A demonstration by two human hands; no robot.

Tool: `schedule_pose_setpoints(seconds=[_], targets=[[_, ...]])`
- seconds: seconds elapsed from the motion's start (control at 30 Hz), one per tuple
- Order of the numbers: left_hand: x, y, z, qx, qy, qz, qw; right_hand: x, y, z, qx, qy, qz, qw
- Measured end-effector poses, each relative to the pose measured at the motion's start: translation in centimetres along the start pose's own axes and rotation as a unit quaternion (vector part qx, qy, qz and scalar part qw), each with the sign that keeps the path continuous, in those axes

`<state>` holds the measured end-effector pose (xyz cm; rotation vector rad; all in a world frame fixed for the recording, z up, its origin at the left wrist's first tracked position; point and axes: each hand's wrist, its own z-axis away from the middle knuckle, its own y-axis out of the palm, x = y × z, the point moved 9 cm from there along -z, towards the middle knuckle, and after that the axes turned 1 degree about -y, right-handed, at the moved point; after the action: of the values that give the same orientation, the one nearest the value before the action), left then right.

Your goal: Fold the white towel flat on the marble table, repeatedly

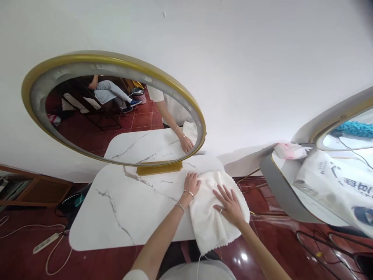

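Observation:
A white fluffy towel (210, 217) lies over the right end of a white marble table (125, 210) and hangs over its front edge. My left hand (191, 184), with bracelets at the wrist, rests at the towel's left edge, its fingers curled onto the cloth. My right hand (229, 200) lies flat on the middle of the towel, fingers spread, a ring on one finger. A round gold-framed mirror (113, 107) stands at the back of the table and reflects my arm and the towel.
A power strip (46, 242) and cables lie on the red tiled floor at the left. A second table (287, 190) with a white printed bag (335, 182) and another mirror stands at the right. The mirror reflects a seated person.

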<state>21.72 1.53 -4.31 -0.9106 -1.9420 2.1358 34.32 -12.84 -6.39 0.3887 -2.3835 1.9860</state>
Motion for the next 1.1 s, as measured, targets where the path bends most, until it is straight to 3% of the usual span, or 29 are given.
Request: schedule_pose_setpoints(seconds=[0.2, 0.37, 0.43, 0.53, 0.6, 0.7, 0.87, 0.97, 1.1], targets=[[-1.6, -2.1, 2.7, 0.026, 0.112, -0.030, 0.993, 0.8, -0.5, 1.4, -0.010, 0.011, -0.093, 0.996], [-3.2, -2.7, 5.6, 0.065, 0.216, -0.057, 0.973, 0.8, -6.0, -2.8, -0.079, 0.014, -0.199, 0.977], [-3.8, -3.4, 6.4, 0.060, 0.257, -0.070, 0.962, 1.9, -8.3, -5.1, -0.074, -0.028, -0.203, 0.976], [-5.2, -5.2, 7.8, 0.019, 0.346, -0.112, 0.931, 4.7, -10.4, -7.5, -0.003, -0.131, -0.203, 0.970], [-6.0, -7.0, 8.6, -0.014, 0.389, -0.136, 0.911, 6.4, -11.1, -8.1, 0.063, -0.178, -0.218, 0.958], [-6.8, -10.4, 9.2, -0.041, 0.402, -0.118, 0.907, 7.9, -12.6, -8.1, 0.124, -0.195, -0.250, 0.940], [-8.0, -17.0, 9.5, -0.085, 0.406, -0.072, 0.907, 8.9, -16.0, -7.9, 0.132, -0.214, -0.219, 0.943], [-8.8, -21.2, 9.7, -0.107, 0.419, -0.057, 0.900, 7.9, -17.2, -8.6, 0.145, -0.170, -0.160, 0.961], [-8.9, -26.7, 10.0, -0.091, 0.428, -0.051, 0.898, 6.5, -20.3, -9.0, 0.160, -0.137, -0.191, 0.959]])
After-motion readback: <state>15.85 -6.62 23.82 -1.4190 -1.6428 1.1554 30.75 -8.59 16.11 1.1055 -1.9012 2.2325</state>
